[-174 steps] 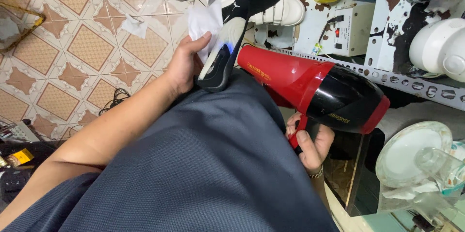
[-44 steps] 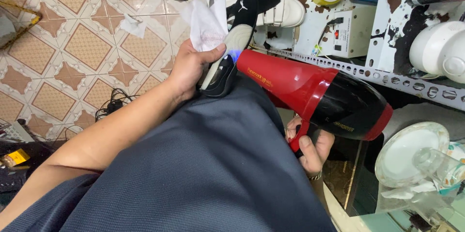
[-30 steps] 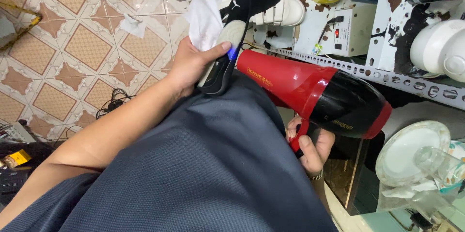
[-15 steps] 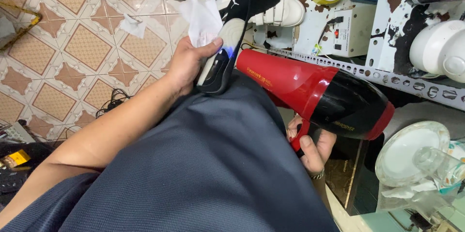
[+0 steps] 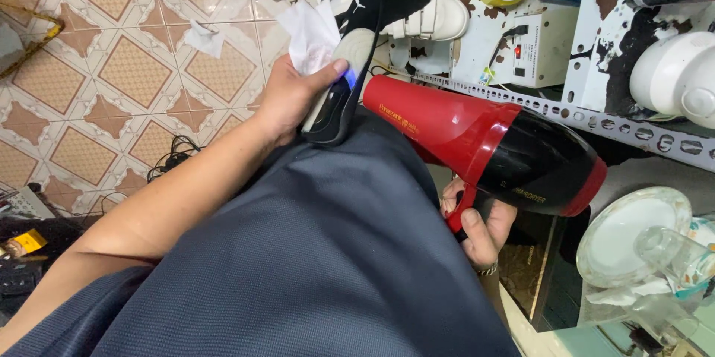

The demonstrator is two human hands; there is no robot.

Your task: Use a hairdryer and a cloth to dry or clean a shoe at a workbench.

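Left grip (image 5: 287, 96) clasps shoe (image 5: 350, 66) (hairdryer (image 5: 484, 141) alongside).

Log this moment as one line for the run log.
left hand: grips sneaker and white tissue | right hand: holds red hair dryer, nozzle at sneaker sole | over tiled floor

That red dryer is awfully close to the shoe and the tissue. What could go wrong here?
Hot air from the red and black hair dryer could overheat the black and white sneaker, since its nozzle sits right beside it. It might also blow the white tissue from the left hand. The right hand holds the dryer close to the lap.
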